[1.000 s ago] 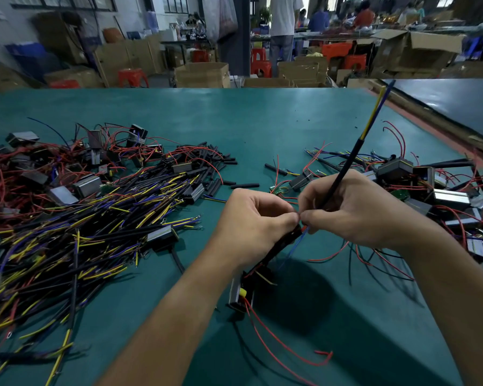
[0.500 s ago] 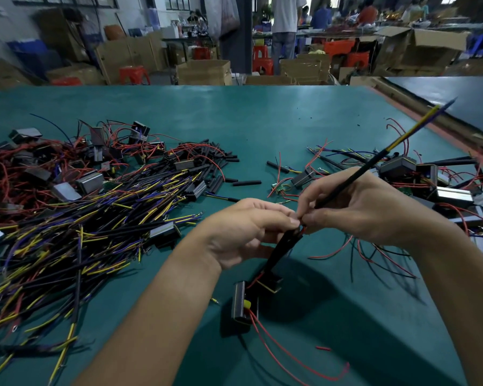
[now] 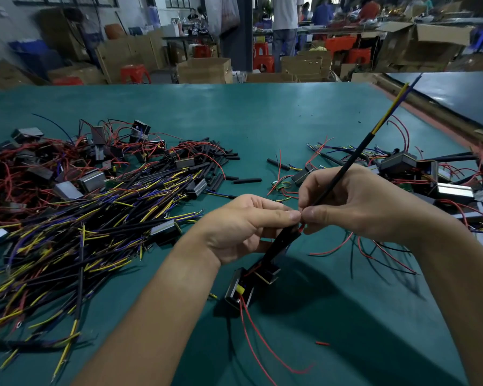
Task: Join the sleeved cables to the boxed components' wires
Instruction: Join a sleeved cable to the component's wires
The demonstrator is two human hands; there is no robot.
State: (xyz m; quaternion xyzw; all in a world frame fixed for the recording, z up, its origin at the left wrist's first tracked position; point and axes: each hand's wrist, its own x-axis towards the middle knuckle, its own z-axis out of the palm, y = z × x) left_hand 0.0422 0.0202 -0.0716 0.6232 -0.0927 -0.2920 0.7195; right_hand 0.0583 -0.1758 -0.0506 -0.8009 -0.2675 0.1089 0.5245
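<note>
Since the sleeved cable (image 3: 346,168) is light and springy and the red wire (image 3: 301,227) of the boxed component (image 3: 239,291) is thin and limp, both probably handle best when held near their ends. The left hand (image 3: 243,227) pinches the red wire and the right hand (image 3: 354,204) pinches the sleeved cable, thumbs meeting above the table (image 3: 262,121), with the boxed component just below.

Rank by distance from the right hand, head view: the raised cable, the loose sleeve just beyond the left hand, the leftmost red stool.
1. Cable: gripped in the right hand, pointing up and away.
2. Sleeve: flat on the table, to the hand's left.
3. Stool: on the floor past the table's far edge, far left.
</note>
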